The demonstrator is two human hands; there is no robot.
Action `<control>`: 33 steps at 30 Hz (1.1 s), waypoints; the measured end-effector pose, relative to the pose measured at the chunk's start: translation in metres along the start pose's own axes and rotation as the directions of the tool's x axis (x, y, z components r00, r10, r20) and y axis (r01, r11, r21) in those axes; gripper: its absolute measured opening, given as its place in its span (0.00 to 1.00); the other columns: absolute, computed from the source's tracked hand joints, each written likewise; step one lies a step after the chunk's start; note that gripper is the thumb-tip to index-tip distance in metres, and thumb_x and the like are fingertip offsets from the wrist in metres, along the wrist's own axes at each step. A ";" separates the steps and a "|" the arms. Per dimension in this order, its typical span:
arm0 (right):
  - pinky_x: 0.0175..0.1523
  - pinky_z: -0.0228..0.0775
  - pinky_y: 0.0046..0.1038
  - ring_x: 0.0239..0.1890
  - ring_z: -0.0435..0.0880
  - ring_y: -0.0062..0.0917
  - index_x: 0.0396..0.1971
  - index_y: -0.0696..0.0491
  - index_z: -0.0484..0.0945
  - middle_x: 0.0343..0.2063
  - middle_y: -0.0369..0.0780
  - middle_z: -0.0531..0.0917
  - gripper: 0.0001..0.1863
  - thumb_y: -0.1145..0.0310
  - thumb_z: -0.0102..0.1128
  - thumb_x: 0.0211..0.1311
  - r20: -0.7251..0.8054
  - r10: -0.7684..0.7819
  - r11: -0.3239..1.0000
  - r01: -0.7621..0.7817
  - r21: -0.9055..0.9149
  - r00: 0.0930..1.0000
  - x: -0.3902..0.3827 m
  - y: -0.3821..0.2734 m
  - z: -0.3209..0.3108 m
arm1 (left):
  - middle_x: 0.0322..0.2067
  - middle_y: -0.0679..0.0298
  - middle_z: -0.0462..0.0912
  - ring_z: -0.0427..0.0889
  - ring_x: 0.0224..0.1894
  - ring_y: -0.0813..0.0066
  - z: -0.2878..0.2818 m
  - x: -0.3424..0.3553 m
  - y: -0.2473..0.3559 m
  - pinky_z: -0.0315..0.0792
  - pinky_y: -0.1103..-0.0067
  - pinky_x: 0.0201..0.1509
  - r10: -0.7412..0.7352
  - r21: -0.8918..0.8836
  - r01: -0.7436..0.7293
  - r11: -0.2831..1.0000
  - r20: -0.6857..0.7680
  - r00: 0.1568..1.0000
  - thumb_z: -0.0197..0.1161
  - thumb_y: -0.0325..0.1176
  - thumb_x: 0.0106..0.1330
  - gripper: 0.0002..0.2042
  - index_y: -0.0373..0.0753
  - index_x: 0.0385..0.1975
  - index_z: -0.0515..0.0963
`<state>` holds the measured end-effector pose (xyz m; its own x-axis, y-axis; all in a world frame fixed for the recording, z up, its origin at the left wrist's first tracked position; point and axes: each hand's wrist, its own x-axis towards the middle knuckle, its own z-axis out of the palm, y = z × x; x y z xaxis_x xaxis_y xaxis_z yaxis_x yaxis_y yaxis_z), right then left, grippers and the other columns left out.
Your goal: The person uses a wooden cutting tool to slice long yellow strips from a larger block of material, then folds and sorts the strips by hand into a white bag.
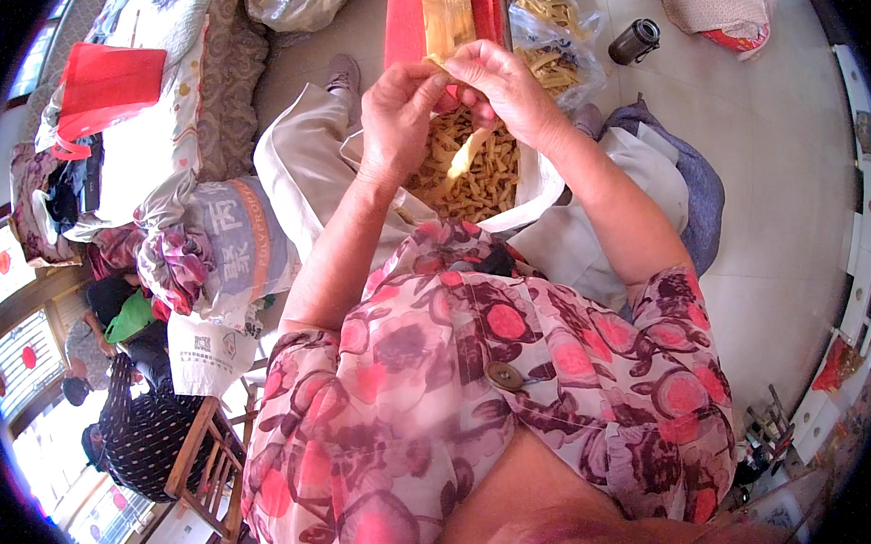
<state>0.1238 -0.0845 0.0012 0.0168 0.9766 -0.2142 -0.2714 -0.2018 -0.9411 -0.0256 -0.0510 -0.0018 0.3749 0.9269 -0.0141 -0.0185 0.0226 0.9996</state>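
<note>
My left hand [400,118] and my right hand [507,89] meet fingertip to fingertip, both pinching a small pale-yellow strip [437,62]. Below the right fingers, a longer thin yellow strip [467,156] hangs down; whether it is the same piece cannot be made out. Under the hands is a white-lined container [542,190] holding many short, folded yellow-brown pieces [490,182]. Just beyond my fingertips, a flat stack of yellowish sheets [447,17] lies on a red bench [403,32].
A clear plastic bag [582,62] of similar strips stands right of the bench, near a black flask [634,41]. To the left are a bed with a red plastic container [110,84], a stuffed sack [241,233] and a wooden chair [207,461]. Other people [154,439] sit behind.
</note>
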 end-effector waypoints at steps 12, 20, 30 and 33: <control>0.15 0.44 0.13 0.11 0.56 0.08 0.27 0.48 0.70 0.10 0.25 0.62 0.12 0.56 0.49 0.63 0.004 -0.019 0.971 0.017 0.238 1.000 0.007 -0.017 -0.038 | 0.33 0.59 0.80 0.80 0.35 0.71 -0.017 -0.008 0.031 0.74 0.78 0.42 0.180 0.409 -0.167 0.897 0.007 0.984 0.63 0.26 0.55 0.12 0.33 0.39 0.74; 0.20 0.50 0.10 0.18 0.62 0.05 0.28 0.50 0.69 0.18 0.25 0.69 0.06 0.67 0.56 0.60 0.117 0.011 0.997 -0.002 -0.078 0.993 -0.001 0.004 -0.008 | 0.32 0.56 0.74 0.77 0.35 0.53 -0.001 -0.014 0.009 0.72 0.66 0.33 0.204 0.813 -0.375 0.446 0.315 0.927 0.57 0.31 0.57 0.10 0.38 0.36 0.67; 0.28 0.65 0.16 0.25 0.73 0.12 0.29 0.57 0.69 0.22 0.32 0.76 0.07 0.74 0.59 0.54 0.017 -0.286 0.955 0.287 -0.078 0.958 0.007 0.017 0.004 | 0.21 0.64 0.71 0.77 0.27 0.63 -0.035 0.038 -0.033 0.73 0.70 0.29 0.392 0.792 -0.592 0.149 0.502 0.771 0.56 0.32 0.54 0.06 0.41 0.26 0.66; 0.25 0.65 0.17 0.22 0.73 0.12 0.30 0.58 0.70 0.21 0.34 0.77 0.09 0.72 0.60 0.55 -0.094 -0.288 0.938 0.261 -0.229 0.953 0.013 0.002 -0.007 | 0.20 0.65 0.70 0.73 0.21 0.74 -0.029 0.050 -0.048 0.70 0.77 0.26 0.355 0.609 -0.493 0.621 0.343 0.870 0.54 0.33 0.62 0.07 0.40 0.37 0.70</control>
<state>0.1305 -0.0722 -0.0054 0.1849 0.9818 0.0424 -0.0297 0.0487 -0.9984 -0.0328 0.0054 -0.0517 0.6371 0.6861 0.3512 0.3685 -0.6714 0.6430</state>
